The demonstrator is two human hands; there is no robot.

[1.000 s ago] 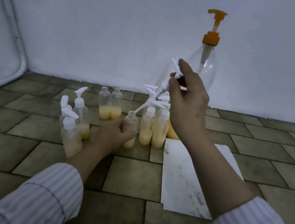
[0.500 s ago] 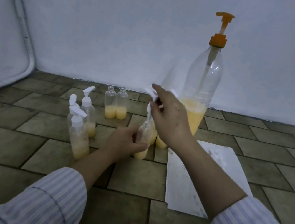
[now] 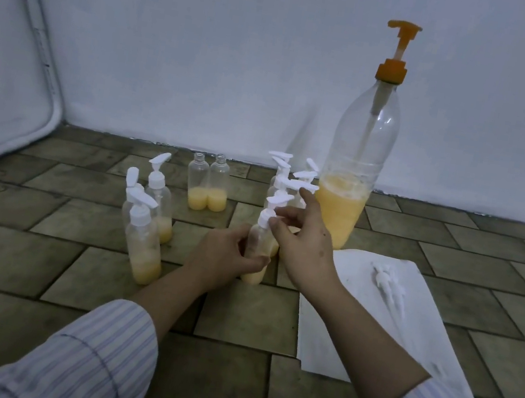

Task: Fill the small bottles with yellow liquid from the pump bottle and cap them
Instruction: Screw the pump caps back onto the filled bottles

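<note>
Currently left hand (image 3: 227, 255) gripped the small bottle (image 3: 257, 250) on the floor; right hand (image 3: 302, 240) pinched its white pump cap (image 3: 269, 214).

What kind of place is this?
Probably a home floor used as a makeshift workspace: bottles stand on brown floor tiles against a bare white wall, with a paper sheet as a mat.

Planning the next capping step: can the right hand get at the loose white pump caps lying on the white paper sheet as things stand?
Probably yes. The loose white pump caps lie uncovered on the white paper sheet, nothing between them and the right hand, though its fingers now pinch the white cap on the small clear bottle.
</note>
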